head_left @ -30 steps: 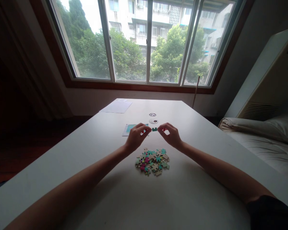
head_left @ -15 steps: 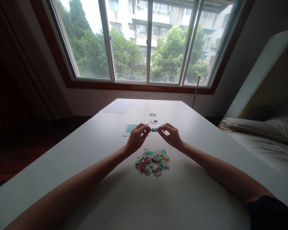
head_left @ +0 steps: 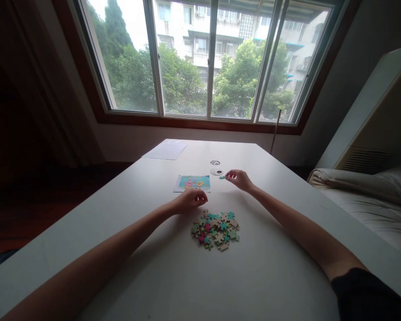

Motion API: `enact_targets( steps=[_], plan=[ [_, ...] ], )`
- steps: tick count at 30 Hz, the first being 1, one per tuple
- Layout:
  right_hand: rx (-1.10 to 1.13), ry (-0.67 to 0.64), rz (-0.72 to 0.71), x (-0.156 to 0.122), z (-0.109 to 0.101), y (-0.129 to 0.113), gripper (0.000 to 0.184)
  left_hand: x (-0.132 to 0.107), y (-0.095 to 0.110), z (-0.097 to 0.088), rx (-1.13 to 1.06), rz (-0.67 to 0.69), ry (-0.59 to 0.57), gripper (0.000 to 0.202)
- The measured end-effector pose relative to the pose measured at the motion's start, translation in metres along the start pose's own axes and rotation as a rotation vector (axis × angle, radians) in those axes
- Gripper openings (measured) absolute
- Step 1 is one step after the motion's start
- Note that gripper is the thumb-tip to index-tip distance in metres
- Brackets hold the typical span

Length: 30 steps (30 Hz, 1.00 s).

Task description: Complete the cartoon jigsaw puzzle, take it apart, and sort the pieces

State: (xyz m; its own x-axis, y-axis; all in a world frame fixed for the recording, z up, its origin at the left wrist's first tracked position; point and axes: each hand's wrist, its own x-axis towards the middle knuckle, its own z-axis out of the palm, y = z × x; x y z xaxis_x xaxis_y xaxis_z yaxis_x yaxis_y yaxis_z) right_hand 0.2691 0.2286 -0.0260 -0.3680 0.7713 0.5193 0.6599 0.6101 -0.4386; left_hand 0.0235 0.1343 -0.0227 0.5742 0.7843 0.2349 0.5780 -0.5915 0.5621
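My right hand [head_left: 239,179] pinches a small green jigsaw puzzle piece [head_left: 222,177] between thumb and fingertips, close to the tabletop. My left hand [head_left: 191,200] hovers beside the far left edge of a pile of puzzle pieces [head_left: 215,229], its fingers loosely bent with a gap at the thumb and nothing seen in them. Teal, pink, green and bare cardboard-brown pieces are heaped in that pile. Just beyond my left hand lies a colourful picture card [head_left: 197,182], its lower edge partly covered by the hand.
Two round items [head_left: 216,171] lie past my right hand, one behind the other. A white sheet of paper [head_left: 165,150] is at the far left of the white table [head_left: 274,267]. Right of the table stands a pale padded seat [head_left: 364,196]; a window is ahead.
My left hand has let go of the green puzzle piece and moved back toward the pile. My right hand keeps the piece and has shifted slightly right. More of the picture card shows.
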Motion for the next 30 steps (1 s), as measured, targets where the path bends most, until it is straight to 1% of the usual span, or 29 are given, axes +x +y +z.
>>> enact_targets(
  steps=[5,8,10,14,17,21,24,30],
  plan=[
    [-0.034,-0.04,0.095,0.016,0.028,0.011,0.015,-0.01,-0.001,-0.009,-0.029,0.018,-0.16,0.019],
    [-0.053,-0.067,0.135,0.019,0.036,0.014,0.014,-0.011,0.004,-0.012,-0.034,0.053,-0.247,0.021],
    [-0.064,-0.077,0.148,0.019,0.036,0.017,0.015,-0.01,0.007,-0.014,-0.024,0.069,-0.274,0.021],
    [-0.082,-0.077,0.157,0.018,0.035,0.02,0.016,-0.009,0.008,-0.016,-0.023,0.091,-0.307,0.024],
    [-0.091,-0.06,0.143,0.018,0.039,0.019,0.018,-0.009,0.007,-0.016,-0.036,0.105,-0.319,0.024],
    [-0.086,-0.063,0.108,0.018,0.045,0.018,0.016,-0.008,0.008,-0.016,-0.037,0.114,-0.33,0.024],
    [-0.076,-0.074,0.104,0.018,0.045,0.02,0.014,-0.007,0.007,-0.015,-0.025,0.129,-0.345,0.024],
    [-0.056,-0.078,0.12,0.018,0.043,0.024,0.015,-0.004,0.006,-0.008,-0.021,0.144,-0.303,0.021]
  ],
)
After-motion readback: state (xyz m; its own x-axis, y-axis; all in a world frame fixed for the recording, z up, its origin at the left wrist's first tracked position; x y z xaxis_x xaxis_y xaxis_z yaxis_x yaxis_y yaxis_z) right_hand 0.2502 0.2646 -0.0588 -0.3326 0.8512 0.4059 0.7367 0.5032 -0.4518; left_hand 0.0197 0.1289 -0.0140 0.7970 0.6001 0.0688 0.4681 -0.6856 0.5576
